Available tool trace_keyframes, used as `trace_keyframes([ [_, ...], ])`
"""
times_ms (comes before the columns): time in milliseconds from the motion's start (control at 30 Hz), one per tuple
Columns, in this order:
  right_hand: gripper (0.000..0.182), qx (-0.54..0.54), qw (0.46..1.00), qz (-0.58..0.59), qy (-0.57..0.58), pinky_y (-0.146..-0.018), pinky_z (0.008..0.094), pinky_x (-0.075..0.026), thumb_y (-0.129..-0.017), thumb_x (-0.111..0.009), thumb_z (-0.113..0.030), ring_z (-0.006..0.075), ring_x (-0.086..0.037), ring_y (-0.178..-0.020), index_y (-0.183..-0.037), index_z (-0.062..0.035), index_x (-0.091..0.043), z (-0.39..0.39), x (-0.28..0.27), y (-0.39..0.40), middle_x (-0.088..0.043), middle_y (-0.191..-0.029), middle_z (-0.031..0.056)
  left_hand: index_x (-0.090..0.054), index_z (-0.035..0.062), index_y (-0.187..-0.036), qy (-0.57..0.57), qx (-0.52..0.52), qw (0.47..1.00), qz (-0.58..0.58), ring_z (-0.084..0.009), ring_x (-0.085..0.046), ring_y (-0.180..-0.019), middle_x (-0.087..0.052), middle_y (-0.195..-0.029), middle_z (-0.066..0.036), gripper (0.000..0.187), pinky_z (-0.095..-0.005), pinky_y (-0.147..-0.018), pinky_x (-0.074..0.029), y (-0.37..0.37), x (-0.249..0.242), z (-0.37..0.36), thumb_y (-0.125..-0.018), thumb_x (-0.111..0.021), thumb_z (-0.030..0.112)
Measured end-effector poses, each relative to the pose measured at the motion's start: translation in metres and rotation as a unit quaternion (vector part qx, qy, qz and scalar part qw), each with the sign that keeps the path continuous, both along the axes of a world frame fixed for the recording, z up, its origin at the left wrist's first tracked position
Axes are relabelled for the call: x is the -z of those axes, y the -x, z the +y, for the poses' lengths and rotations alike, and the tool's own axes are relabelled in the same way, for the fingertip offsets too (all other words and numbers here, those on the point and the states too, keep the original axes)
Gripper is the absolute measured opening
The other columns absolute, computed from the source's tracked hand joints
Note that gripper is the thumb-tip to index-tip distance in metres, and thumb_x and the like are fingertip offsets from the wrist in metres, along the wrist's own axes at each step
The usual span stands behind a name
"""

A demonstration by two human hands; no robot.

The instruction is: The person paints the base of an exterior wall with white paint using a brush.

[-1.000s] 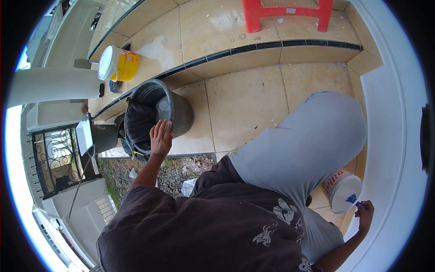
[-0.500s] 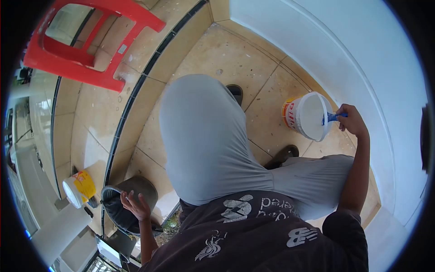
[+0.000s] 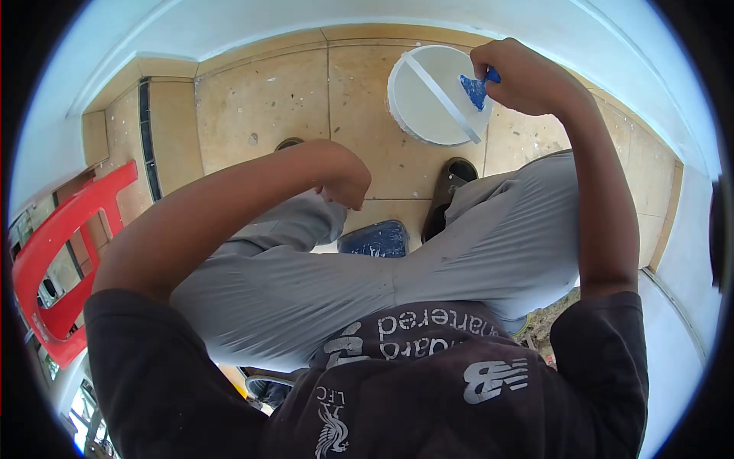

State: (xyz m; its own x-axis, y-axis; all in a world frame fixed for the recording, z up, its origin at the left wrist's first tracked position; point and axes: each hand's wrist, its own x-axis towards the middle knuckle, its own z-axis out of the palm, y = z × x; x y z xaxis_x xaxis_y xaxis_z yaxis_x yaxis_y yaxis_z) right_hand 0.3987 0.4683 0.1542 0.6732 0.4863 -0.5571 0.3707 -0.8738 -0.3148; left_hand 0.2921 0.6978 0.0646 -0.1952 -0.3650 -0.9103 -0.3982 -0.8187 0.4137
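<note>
My right hand (image 3: 520,76) is closed around the handle of a blue paintbrush (image 3: 474,90), above the mouth of a round white bucket (image 3: 395,96). White paint (image 3: 436,111) fills the view inside the bucket, and the brush's lower end overlaps it. A pale strap-like handle lies across the bucket's opening. My left hand (image 3: 344,182) hangs bent at the wrist over my left knee, its fingers mostly hidden beneath it.
The bucket stands on paint-specked beige tiles (image 3: 264,99) near the white wall (image 3: 260,27). A blue, paint-spotted seat (image 3: 375,239) shows between my legs. Dark sandals (image 3: 451,195) are on my feet. At left is a red plastic stool (image 3: 57,222).
My view has turned, so the bucket now appears at top centre. My left hand has come from beside a black bucket to over my knee. My right hand keeps the paintbrush at the paint bucket.
</note>
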Motion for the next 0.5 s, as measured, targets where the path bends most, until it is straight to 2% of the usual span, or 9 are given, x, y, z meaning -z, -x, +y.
trace_keyframes([
  [67,0.009,-0.041,0.998,-0.057,0.004,-0.076,0.0392,-0.052,-0.082,-0.055,-0.002,0.0296,-0.063,-0.086,-0.090,0.0014,-0.057,-0.003,0.005,0.001,-0.062,-0.089,0.0155,-0.064,0.0022,-0.121,-0.094,-0.025,0.992,0.076,-0.0284,-0.063,-0.109,-0.067,-0.114,-0.017,0.040,-0.0415,-0.094,-0.048,-0.014,0.053,-0.049,-0.092,-0.054,0.027],
  [133,0.013,-0.039,0.996,-0.079,-0.027,-0.088,0.0430,-0.047,-0.083,-0.055,-0.002,0.0335,-0.059,-0.101,-0.094,-0.0012,-0.061,-0.010,0.016,0.006,-0.063,-0.096,0.0160,-0.063,0.0014,-0.123,-0.019,-0.102,0.989,0.105,-0.0281,-0.062,-0.110,-0.067,-0.117,-0.016,0.041,-0.0421,-0.096,-0.046,0.002,0.131,-0.085,-0.090,-0.056,0.024],
  [167,0.018,-0.042,0.994,-0.089,-0.047,-0.087,0.0443,-0.048,-0.083,-0.054,-0.001,0.0335,-0.060,-0.101,-0.099,-0.0018,-0.063,-0.011,0.015,0.008,-0.064,-0.097,0.0163,-0.063,0.0017,-0.123,0.084,-0.100,0.984,0.123,-0.0289,-0.062,-0.111,-0.067,-0.118,-0.017,0.042,-0.0415,-0.096,-0.046,0.031,0.180,-0.108,-0.088,-0.056,0.023],
  [200,0.019,-0.054,0.994,-0.079,-0.049,-0.088,0.0439,-0.048,-0.083,-0.054,0.000,0.0331,-0.060,-0.101,-0.100,-0.0017,-0.063,-0.012,0.015,0.007,-0.064,-0.097,0.0160,-0.063,0.0021,-0.124,0.186,-0.104,0.967,0.143,-0.0297,-0.061,-0.112,-0.066,-0.120,-0.017,0.042,-0.0410,-0.097,-0.046,0.056,0.209,-0.129,-0.087,-0.057,0.022],
  [267,0.022,-0.073,0.993,-0.069,-0.061,-0.088,0.0429,-0.049,-0.082,-0.053,0.002,0.0324,-0.060,-0.102,-0.101,-0.0015,-0.063,-0.015,0.020,-0.002,-0.064,-0.098,0.0155,-0.065,0.0020,-0.122,0.246,-0.166,0.922,0.248,-0.0296,-0.061,-0.113,-0.065,-0.123,-0.018,0.042,-0.0390,-0.098,-0.045,0.084,0.196,-0.157,-0.086,-0.058,0.020],
  [367,0.023,-0.064,0.987,-0.081,-0.124,-0.086,0.0424,-0.049,-0.082,-0.053,0.004,0.0319,-0.060,-0.100,-0.102,-0.0013,-0.062,-0.027,0.032,-0.012,-0.063,-0.097,0.0146,-0.069,0.0060,-0.115,0.197,-0.254,0.899,0.297,-0.0251,-0.065,-0.105,-0.070,-0.111,-0.015,0.035,-0.0363,-0.089,-0.050,0.110,0.219,-0.156,-0.085,-0.060,0.021],
  [500,0.020,-0.047,0.976,-0.094,-0.192,-0.084,0.0424,-0.049,-0.081,-0.056,0.002,0.0312,-0.061,-0.097,-0.100,-0.0014,-0.061,-0.037,0.032,-0.017,-0.061,-0.093,0.0128,-0.068,0.0038,-0.116,0.382,-0.116,0.865,0.303,-0.0270,-0.065,-0.106,-0.069,-0.113,-0.015,0.039,-0.0375,-0.089,-0.050,0.195,0.270,-0.154,-0.085,-0.062,0.027],
])
